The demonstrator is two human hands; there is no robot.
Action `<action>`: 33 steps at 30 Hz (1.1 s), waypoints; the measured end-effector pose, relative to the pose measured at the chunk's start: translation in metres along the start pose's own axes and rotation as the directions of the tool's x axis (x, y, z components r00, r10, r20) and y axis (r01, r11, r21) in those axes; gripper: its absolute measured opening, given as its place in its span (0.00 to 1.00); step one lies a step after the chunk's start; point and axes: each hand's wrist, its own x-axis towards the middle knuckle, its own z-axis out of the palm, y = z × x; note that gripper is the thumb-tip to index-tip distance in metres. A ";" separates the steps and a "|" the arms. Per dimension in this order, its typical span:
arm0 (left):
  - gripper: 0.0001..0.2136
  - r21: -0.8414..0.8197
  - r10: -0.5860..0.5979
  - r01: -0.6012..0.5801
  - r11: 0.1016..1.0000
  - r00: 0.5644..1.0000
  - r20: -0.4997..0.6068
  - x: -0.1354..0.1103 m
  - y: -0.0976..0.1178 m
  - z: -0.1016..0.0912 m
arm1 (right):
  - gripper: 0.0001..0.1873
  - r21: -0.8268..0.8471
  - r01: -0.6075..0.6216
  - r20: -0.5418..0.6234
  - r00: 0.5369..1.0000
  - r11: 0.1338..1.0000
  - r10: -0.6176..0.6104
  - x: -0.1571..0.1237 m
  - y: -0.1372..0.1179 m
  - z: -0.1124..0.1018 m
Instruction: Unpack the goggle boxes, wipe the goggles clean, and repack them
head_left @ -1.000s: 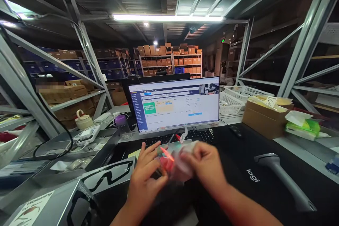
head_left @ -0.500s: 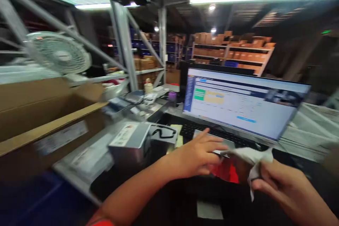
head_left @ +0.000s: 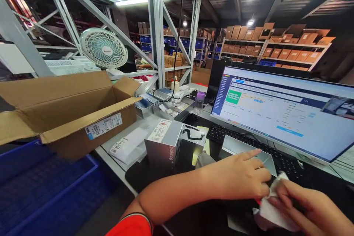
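Note:
A silver box point(head_left: 235, 143) with a shiny top lies in front of the keyboard. My left hand point(head_left: 238, 177) lies over its near side, the index finger stretched across the top and the other fingers bent down; the thumb is hidden. My right hand point(head_left: 306, 202) is closed on a crumpled white cloth point(head_left: 272, 212), close beside my left fingertips. A bit of red shows between the hands. Left of my forearm stands a silver and dark printed box point(head_left: 163, 147), with another box bearing a black outline picture point(head_left: 193, 134) next to it.
A large open cardboard box point(head_left: 72, 114) stands at the left above a blue crate point(head_left: 49, 191). Plastic-wrapped packets point(head_left: 128, 145) lie on the desk edge. A monitor point(head_left: 276, 107), keyboard point(head_left: 221, 132), purple-capped bottle point(head_left: 199, 101) and fan point(head_left: 105, 48) are behind.
My view has swung left and steadied. My left hand has moved right, its fingers now bent beside the cloth instead of spread. My right hand still holds the cloth, now lower.

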 end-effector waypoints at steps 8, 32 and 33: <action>0.08 -0.105 0.015 -0.018 0.994 0.999 -0.031 -0.008 -0.021 -0.008 | 0.25 0.080 0.067 0.355 0.930 0.995 -0.092 0.023 -0.014 -0.031; 0.03 -0.391 -0.109 0.050 0.919 0.985 -0.130 -0.002 -0.023 0.001 | 0.30 0.435 -0.063 0.338 0.936 0.898 -0.099 0.031 0.002 -0.056; 0.03 -0.395 -0.110 0.050 0.917 0.985 -0.132 -0.001 -0.024 0.001 | 0.30 0.442 -0.078 0.304 0.950 0.893 -0.068 0.031 0.002 -0.055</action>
